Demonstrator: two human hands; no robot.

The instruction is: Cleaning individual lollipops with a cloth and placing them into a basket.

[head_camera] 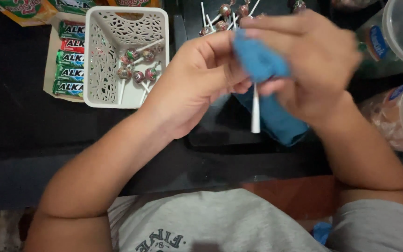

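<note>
Two bare hands, left hand (197, 79) and right hand (313, 65), wrap a blue cloth (260, 60) around a white-stick lollipop (255, 109), just right of a white lattice basket (100, 70) holding wrapped lollipops (138, 65).

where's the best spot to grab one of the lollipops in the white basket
Probably by the stick, from above through the open top. The lollipops lie flat in the white basket, heads bunched in the middle, thin white sticks pointing outward. Pinching a stick's free end avoids the crowded heads, and the tall walls block any grip from the side.

Green and red candy packs (71, 60) left of basket; blue-labelled tubs (397, 37) right.
</note>
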